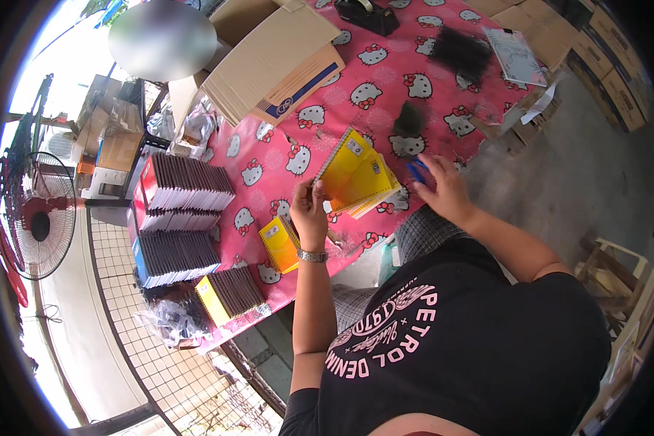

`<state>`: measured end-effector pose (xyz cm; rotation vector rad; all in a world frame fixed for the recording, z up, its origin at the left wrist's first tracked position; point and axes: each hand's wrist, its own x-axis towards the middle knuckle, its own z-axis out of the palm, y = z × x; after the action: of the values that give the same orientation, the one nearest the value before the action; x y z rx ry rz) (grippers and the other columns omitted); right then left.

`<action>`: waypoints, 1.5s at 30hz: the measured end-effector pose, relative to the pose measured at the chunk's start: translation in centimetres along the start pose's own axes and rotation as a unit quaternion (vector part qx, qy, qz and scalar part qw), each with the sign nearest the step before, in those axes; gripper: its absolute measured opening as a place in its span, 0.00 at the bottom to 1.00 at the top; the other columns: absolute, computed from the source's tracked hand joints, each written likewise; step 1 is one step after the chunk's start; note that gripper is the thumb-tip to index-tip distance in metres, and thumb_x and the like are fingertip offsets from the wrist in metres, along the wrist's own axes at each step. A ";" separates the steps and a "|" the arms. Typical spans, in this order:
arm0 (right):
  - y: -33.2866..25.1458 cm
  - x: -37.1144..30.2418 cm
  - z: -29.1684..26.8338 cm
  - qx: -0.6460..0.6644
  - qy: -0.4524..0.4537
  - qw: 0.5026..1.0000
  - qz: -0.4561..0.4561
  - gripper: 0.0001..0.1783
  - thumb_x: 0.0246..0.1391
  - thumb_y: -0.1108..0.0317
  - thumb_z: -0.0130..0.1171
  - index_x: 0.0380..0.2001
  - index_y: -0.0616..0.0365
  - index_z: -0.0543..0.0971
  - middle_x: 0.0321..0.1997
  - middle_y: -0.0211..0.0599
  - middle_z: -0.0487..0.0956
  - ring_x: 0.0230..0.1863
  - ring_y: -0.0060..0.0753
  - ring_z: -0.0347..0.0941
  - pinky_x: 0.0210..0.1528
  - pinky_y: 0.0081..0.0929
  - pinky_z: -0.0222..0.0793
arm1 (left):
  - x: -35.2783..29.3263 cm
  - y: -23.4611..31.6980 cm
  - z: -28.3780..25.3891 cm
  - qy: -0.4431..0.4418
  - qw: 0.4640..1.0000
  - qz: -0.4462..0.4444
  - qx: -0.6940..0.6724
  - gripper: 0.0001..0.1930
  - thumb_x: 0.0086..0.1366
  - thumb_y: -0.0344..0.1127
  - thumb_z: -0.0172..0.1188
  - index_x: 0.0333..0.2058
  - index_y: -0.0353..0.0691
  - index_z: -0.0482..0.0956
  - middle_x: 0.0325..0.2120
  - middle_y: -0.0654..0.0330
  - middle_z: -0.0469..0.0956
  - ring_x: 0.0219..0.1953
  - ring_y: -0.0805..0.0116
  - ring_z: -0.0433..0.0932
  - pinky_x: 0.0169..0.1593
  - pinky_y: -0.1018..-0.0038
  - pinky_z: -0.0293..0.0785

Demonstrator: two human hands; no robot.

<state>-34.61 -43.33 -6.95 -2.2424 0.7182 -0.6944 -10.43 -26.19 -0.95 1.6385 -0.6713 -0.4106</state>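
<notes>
Yellow spiral notebooks (354,171) were over the near edge of the counter (385,83), in front of the person: several in a fanned pile, tilted, top cover facing up, coil along the left side, lower ones poking out at lower right. Left hand (309,207) had its fingers pinched on the pile's left edge. Right hand (443,190) was just off the pile's right side, thumb and fingers narrowed on a small blue object (417,172); too small to tell what kind.

Another yellow notebook (276,243) lay flat on the counter, left of the left wrist, which had a metal watch (312,256) on it. Further left: packed rows of spiral notebooks, red (189,178), blue (178,254) and yellow (232,291), coils up; the yellow row sat nearest the person.

Counter had a pink covering with printed cat faces. Beyond the pile: small dark patch (408,120), larger black patch (461,54), material unclear for both; open cardboard box (269,65) at far left, black tape dispenser (368,16) at the far side, pale notebook (514,57) by the far right corner. Standing fan (47,225) was off the counter's left side.
</notes>
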 end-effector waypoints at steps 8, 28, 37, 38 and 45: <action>-11.6 4.2 1.1 0.029 -0.041 0.972 -0.229 0.34 0.45 0.57 0.68 0.57 0.57 0.74 0.55 0.41 0.72 0.55 0.46 0.69 0.58 0.46 0.63 | -0.6 -1.7 0.2 0.059 0.993 0.075 0.073 0.10 0.65 0.22 0.59 0.44 0.30 0.81 0.32 0.62 0.81 0.33 0.77 0.79 0.39 0.79 0.76; 3.4 4.6 -2.6 -0.196 -0.200 0.960 -0.029 0.35 0.40 0.64 0.69 0.56 0.52 0.72 0.57 0.49 0.70 0.62 0.53 0.65 0.63 0.45 0.64 | -3.0 4.5 -13.9 -0.036 0.763 0.068 0.642 0.06 0.56 0.32 0.58 0.33 0.44 0.81 0.34 0.58 0.80 0.43 0.56 0.76 0.49 0.58 0.70; 18.9 19.4 -7.0 -0.358 0.169 0.918 0.016 0.22 0.56 0.61 0.61 0.53 0.56 0.76 0.49 0.47 0.76 0.52 0.52 0.72 0.52 0.45 0.72 | -0.5 -1.7 -7.2 -0.116 0.549 0.098 0.822 0.22 0.65 0.38 0.52 0.57 0.39 0.72 0.61 0.53 0.69 0.67 0.52 0.63 0.62 0.52 0.62; 19.1 19.6 -6.5 -0.382 0.142 0.913 0.009 0.21 0.56 0.61 0.61 0.52 0.56 0.76 0.49 0.47 0.76 0.52 0.52 0.73 0.51 0.45 0.72 | -0.4 -0.9 -6.0 -0.113 0.538 0.119 0.827 0.23 0.65 0.38 0.52 0.59 0.38 0.71 0.63 0.52 0.67 0.68 0.52 0.60 0.63 0.52 0.61; 20.1 21.5 -7.3 -0.451 0.024 0.892 0.003 0.18 0.53 0.64 0.63 0.46 0.57 0.76 0.44 0.46 0.77 0.46 0.50 0.76 0.48 0.44 0.74 | -1.1 3.8 1.4 -0.217 0.652 0.309 0.657 0.23 0.64 0.42 0.56 0.54 0.34 0.72 0.52 0.53 0.74 0.59 0.54 0.68 0.59 0.56 0.66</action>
<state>-30.07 -73.02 -11.06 -3.0483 1.2609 -0.4451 -12.84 -26.88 2.42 2.4392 -2.1785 0.3647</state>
